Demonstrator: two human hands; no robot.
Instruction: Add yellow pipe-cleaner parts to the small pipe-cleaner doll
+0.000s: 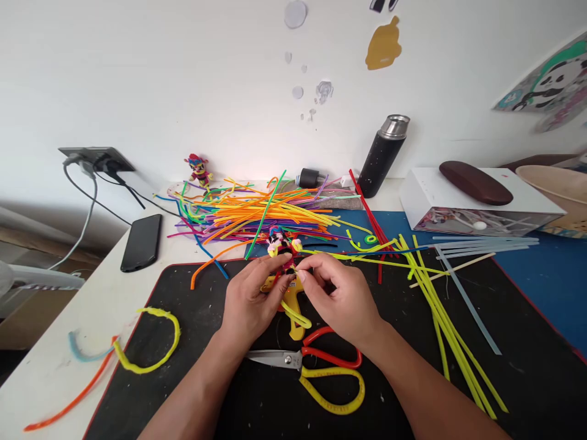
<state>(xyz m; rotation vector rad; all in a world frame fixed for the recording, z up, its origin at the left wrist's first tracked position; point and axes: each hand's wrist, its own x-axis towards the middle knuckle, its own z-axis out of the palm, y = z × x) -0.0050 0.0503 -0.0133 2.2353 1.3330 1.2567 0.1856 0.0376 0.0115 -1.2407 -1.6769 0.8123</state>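
Over the black mat, my left hand (257, 296) is closed around the lower body of a small pipe-cleaner doll (280, 244) with a red and blue top and yellow arms. The fingertips of my right hand (342, 293) pinch at the doll's lower end; what exactly they grip is too small to make out. A curved yellow pipe cleaner (296, 315) hangs down between both hands. Behind them lies a yellow glue gun (297, 332), partly hidden by my fingers. Scissors (316, 366) with one red and one yellow handle rest on the mat below my hands.
A pile of coloured pipe cleaners (270, 214) spreads at the back, with a similar doll (199, 169) behind it. Yellow-green pipe cleaners (452, 330) and glue sticks (477, 305) lie right. A black flask (384, 156), white box (472, 195) and phone (142, 242) stand around.
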